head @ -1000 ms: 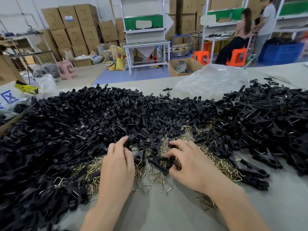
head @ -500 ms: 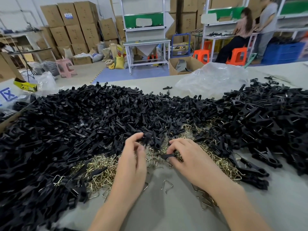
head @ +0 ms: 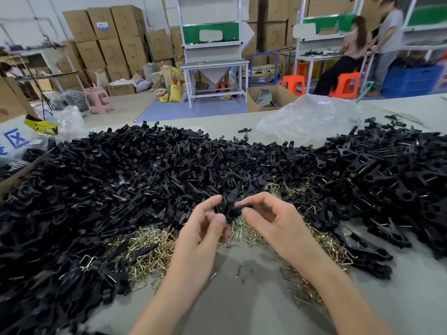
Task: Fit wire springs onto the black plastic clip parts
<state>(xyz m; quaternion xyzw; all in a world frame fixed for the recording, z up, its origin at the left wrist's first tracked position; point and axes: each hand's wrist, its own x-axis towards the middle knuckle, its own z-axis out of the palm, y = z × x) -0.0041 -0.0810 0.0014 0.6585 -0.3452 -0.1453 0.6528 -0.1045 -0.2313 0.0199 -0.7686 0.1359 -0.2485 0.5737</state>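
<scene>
My left hand (head: 205, 230) and right hand (head: 273, 221) each pinch the black clip parts (head: 228, 206) between thumb and forefinger, just above the springs (head: 154, 247) heaped on the table (head: 242, 301). The parts look light, stiff and smooth, so I judge a grip on their flat sides best. The thin wire will likely snag. My fingers hide the joint, and I cannot tell whether 1 spring is in hand.

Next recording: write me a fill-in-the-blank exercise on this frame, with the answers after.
1. The left hand and right hand pinch clip parts of ____ plastic.
2. The stool in front of the stacked boxes is ____.
3. The two stools near the seated person are ____.
4. The crate beside the standing person is ____.
Missing words: black; pink; orange; blue.
</scene>
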